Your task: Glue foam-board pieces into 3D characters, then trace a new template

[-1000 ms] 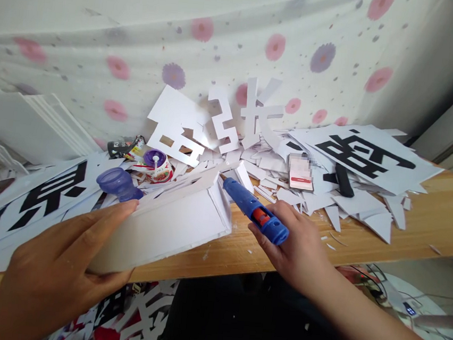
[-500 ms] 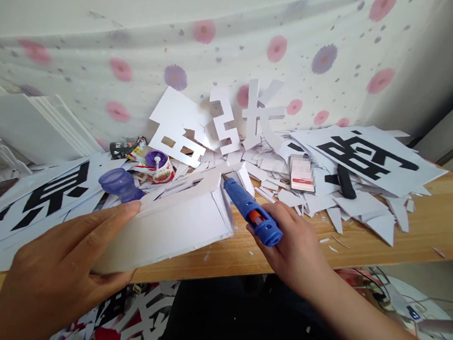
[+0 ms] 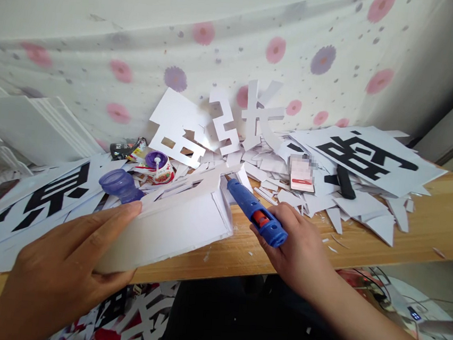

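Note:
My left hand point(image 3: 69, 262) is closed round the left end of a white foam-board letter point(image 3: 171, 239), thumb below and fingers over its upper edge. The letter is tilted at the table's front edge, its smooth side wall towards me and its right end showing layered edges. In my right hand point(image 3: 302, 241) lies a blue glue gun point(image 3: 253, 207) with a red part showing in its slot. Its nose points up and left, close beside the letter's right end; whether it touches is hard to see.
Cut-out white letters point(image 3: 258, 117) stand against the flowered curtain. White scraps point(image 3: 367, 205), a phone point(image 3: 302, 173), a black-handled tool point(image 3: 345, 181) and printed sheets point(image 3: 372, 154) lie right. A purple cup point(image 3: 121, 184) and a purple-lidded tub point(image 3: 160, 169) stand left. Cables point(image 3: 379, 291) hang lower right.
My right hand has drawn the glue gun slightly right and down, away from the letter's end. My left hand and the letter have barely moved.

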`<state>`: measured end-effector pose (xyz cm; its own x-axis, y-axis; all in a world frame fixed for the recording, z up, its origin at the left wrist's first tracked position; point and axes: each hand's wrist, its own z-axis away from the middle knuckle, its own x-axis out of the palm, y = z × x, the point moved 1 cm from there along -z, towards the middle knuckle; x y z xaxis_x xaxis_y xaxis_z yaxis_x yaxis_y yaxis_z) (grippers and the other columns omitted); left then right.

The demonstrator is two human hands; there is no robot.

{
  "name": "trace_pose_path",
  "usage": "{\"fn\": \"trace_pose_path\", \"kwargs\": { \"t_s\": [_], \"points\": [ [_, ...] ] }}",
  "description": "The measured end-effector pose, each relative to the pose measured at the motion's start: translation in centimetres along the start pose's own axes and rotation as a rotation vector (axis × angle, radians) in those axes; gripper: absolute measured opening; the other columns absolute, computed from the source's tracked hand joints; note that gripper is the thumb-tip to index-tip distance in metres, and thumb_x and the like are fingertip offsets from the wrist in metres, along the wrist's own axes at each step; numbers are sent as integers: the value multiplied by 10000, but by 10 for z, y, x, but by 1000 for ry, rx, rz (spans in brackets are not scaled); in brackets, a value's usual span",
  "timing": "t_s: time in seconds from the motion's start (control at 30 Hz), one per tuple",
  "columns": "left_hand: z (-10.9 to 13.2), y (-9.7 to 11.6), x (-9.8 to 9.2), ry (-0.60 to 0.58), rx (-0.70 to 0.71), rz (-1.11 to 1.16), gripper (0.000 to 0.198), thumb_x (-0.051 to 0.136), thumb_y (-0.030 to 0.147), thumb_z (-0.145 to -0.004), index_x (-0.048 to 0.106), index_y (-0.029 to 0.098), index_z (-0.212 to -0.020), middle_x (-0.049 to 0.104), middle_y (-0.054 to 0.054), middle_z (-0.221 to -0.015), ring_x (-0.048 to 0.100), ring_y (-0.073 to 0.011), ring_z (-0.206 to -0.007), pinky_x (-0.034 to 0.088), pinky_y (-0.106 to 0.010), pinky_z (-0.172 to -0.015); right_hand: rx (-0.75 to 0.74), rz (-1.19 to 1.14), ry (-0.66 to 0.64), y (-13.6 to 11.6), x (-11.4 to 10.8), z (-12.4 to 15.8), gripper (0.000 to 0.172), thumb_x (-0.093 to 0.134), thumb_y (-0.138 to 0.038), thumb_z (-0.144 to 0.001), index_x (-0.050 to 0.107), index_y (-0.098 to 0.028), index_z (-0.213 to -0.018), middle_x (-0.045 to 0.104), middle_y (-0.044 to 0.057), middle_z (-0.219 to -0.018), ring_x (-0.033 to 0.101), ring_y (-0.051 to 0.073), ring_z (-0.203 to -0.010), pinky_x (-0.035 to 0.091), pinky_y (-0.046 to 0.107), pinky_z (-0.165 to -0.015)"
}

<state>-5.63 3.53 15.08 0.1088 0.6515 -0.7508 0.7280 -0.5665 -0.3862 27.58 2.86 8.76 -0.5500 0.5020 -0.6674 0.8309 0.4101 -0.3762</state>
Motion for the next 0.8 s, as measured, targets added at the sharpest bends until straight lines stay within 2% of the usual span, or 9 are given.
{"fn": "trace_pose_path", "kwargs": {
  "t_s": [0.47, 0.63, 0.8],
  "points": [
    [3, -2, 2, -24, -19, -46, 745, 633, 294, -850, 312, 280, -1522, 648, -71, -1273, 665, -269, -1035, 512, -400, -939, 41, 47, 19, 5, -4, 5, 148, 549, -347, -907, 510, -214, -855, 549, 5, -701, 538, 193, -590, 352, 289, -513],
    [0, 0, 0, -39, -38, -51, 733, 620, 291, -836, 333, 231, -1507, 639, -87, -1260, 653, -263, -1063, 495, -377, -984, 37, -189, -24, 4, -8, 5, 146, 585, -282, -892, 570, -210, -1018, 631, 33, -826, 608, 193, -710, 453, 297, -610],
    [0, -1, -6, -62, -67, -6, 700, 590, 314, -824, 364, 193, -1475, 628, -110, -1269, 656, -279, -1083, 500, -374, -1000, 102, -507, -55, -2, -13, 3, 95, 598, -324, -903, 588, -230, -899, 631, 0, -743, 604, 167, -647, 496, 279, -602]
  ]
}}
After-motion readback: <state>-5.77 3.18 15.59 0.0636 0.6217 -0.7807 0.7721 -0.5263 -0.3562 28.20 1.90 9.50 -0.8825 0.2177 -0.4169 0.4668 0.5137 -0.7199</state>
